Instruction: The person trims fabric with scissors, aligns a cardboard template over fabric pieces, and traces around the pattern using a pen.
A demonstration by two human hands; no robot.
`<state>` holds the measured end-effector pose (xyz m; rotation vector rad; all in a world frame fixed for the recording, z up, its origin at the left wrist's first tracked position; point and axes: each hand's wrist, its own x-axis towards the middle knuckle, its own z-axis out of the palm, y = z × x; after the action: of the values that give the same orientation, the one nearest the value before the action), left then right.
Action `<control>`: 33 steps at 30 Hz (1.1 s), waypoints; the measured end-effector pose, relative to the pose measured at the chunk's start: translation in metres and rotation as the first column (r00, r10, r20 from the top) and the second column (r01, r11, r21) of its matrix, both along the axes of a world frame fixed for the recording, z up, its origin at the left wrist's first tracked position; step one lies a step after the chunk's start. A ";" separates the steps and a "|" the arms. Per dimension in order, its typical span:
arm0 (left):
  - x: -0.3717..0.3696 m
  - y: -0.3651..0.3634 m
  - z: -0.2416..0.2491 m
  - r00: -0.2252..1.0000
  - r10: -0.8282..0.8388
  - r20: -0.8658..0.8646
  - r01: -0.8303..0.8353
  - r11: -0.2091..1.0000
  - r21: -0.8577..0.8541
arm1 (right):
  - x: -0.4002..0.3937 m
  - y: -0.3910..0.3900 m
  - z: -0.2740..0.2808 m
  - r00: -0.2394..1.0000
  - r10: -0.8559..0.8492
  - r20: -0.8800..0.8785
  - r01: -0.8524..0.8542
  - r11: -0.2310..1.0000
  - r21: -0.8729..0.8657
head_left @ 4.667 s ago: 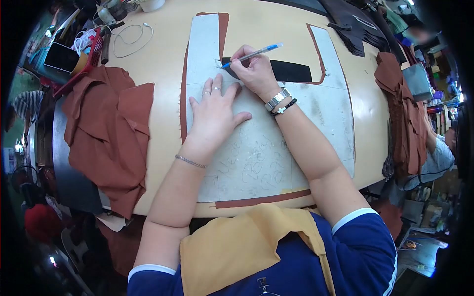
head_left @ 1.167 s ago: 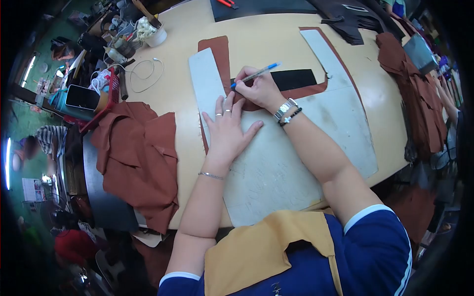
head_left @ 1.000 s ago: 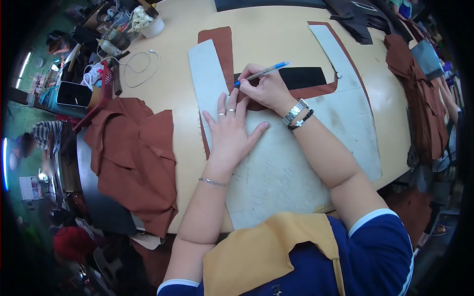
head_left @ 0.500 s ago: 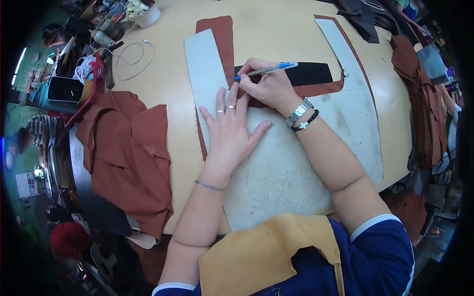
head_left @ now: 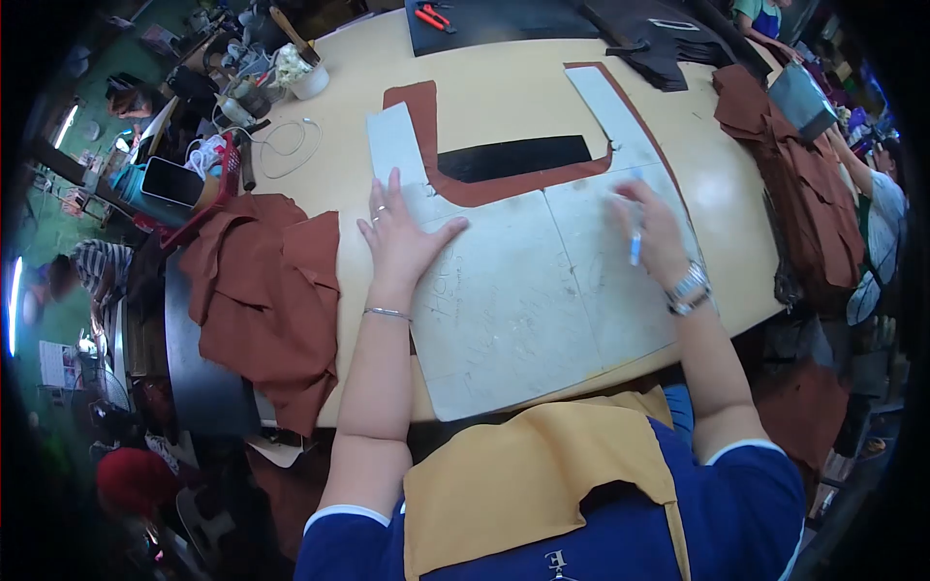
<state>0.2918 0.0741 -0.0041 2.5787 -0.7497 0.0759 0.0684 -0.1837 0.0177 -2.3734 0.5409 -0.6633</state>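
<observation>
A large pale grey U-shaped pattern board [head_left: 504,300] with handwriting on it lies on a reddish-brown piece of leather [head_left: 513,192], which shows along the inner cut-out and outer right edge. My left hand [head_left: 399,242] rests on the board's left side, fingers spread and holding nothing. Over the board's right part, my right hand [head_left: 651,232] is slightly blurred. It is closed round a pen [head_left: 635,248], whose blue end points down toward me. A black flat piece [head_left: 513,158] lies within the cut-out.
Crumpled brown leather [head_left: 271,290] lies at the left, beside a red basket [head_left: 231,167] with a phone [head_left: 172,181] on top. A white cable [head_left: 286,145] curls behind. Red-handled pliers [head_left: 433,16] rest on a dark sheet. More brown leather [head_left: 794,184] hangs at the right, near other people.
My right hand has moved right and toward me with the pen, away from the inner edge. My left hand has shifted left, apart from it. The camera view has shifted too.
</observation>
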 end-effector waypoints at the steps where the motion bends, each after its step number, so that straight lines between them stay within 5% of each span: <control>1: 0.003 0.002 -0.005 1.000 0.023 0.001 -0.023 1.000 -0.001 | -0.034 -0.013 -0.003 0.993 -0.105 -0.054 0.098 0.988 -0.122; 5: -0.023 -0.004 0.015 0.994 0.095 0.061 -0.088 0.990 -0.106 | -0.123 -0.039 -0.019 0.965 -0.233 -0.123 0.240 0.970 0.042; 6: -0.034 -0.008 0.024 0.995 -0.097 0.027 0.101 0.939 -0.327 | -0.133 -0.043 -0.028 0.966 -0.240 -0.097 0.250 0.962 0.107; 8: -0.074 -0.009 0.060 0.879 -0.470 0.074 0.382 0.603 -0.700 | -0.136 -0.043 -0.030 0.970 -0.233 -0.073 0.240 0.965 0.105; 10: -0.145 0.006 0.107 0.628 -0.741 0.237 0.458 0.105 -0.883 | -0.132 -0.048 -0.030 0.966 -0.244 -0.087 0.256 0.950 0.177; 12: -0.213 0.023 0.157 0.277 -0.828 0.488 0.265 -0.422 -0.867 | -0.125 -0.058 -0.030 0.955 -0.263 -0.137 0.294 0.901 0.318; 14: -0.238 0.036 0.194 0.067 -0.764 0.642 0.094 -0.636 -0.766 | -0.122 -0.062 -0.019 0.962 -0.255 -0.092 0.266 0.820 0.507; 17: -0.269 0.066 0.218 0.144 -0.889 0.436 0.063 -0.431 -0.900 | -0.118 -0.069 -0.002 0.966 -0.251 -0.064 0.224 0.687 0.691; 20: -0.267 0.056 0.215 0.161 -0.847 0.507 0.140 -0.489 -0.861 | -0.113 -0.069 0.018 0.968 -0.230 -0.099 0.234 0.689 0.686; 23: -0.292 0.047 0.211 0.402 -0.715 0.572 0.114 -0.581 -0.806 | -0.118 -0.073 0.017 0.993 -0.053 -0.104 0.109 0.747 0.655; 24: -0.293 0.050 0.215 0.368 -0.757 0.541 0.071 -0.557 -0.828 | -0.117 -0.074 0.016 0.995 0.039 -0.095 0.032 0.758 0.652; 27: -0.269 0.064 0.213 0.024 -0.840 0.542 0.328 -0.505 -0.798 | -0.120 -0.038 0.065 0.994 -0.105 -0.028 0.108 0.957 0.269; 30: -0.232 0.046 0.184 0.014 -0.830 0.558 0.626 -0.428 -0.652 | -0.140 -0.044 0.084 0.978 -0.080 0.195 0.069 0.996 0.065; 31: -0.213 0.049 0.171 0.241 -0.831 0.501 0.768 -0.152 -0.622 | -0.151 -0.045 0.098 0.969 -0.088 0.233 0.084 0.996 0.030; 33: -0.172 0.048 0.126 0.775 -0.564 0.284 0.590 0.486 -0.645 | -0.175 -0.051 0.117 0.919 -0.141 0.367 0.115 0.989 0.092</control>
<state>0.1196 0.1221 0.1221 1.4848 -1.2770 0.1600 -0.1063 -0.2349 0.1348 -2.0869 0.5417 -1.1085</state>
